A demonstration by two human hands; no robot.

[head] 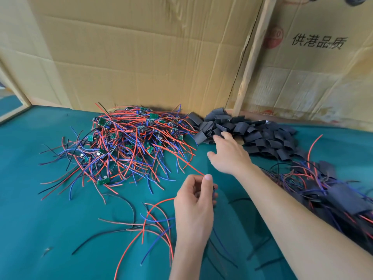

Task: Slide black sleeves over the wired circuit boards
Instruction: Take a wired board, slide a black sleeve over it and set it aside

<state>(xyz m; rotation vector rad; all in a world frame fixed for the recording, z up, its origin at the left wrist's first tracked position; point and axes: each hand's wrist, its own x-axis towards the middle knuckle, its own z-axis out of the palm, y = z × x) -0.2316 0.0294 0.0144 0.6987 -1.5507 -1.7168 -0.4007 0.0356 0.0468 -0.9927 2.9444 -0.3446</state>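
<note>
We pinched a board's wires (198, 172) in our left hand (194, 207), ready for sleeving. Our right hand (228, 152) reached, fingers loose, toward the black sleeves (252, 134) heaped along the bench's (40, 229) far edge.

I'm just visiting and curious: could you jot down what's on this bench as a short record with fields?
surface: green cloth
middle pile: wired circuit boards with red, blue and black leads
far pile: black sleeves
right pile: sleeved boards
left hand: grip on wires near a red wire
right hand: fingers spread, reaching to the black sleeves
backdrop: cardboard sheets
</note>
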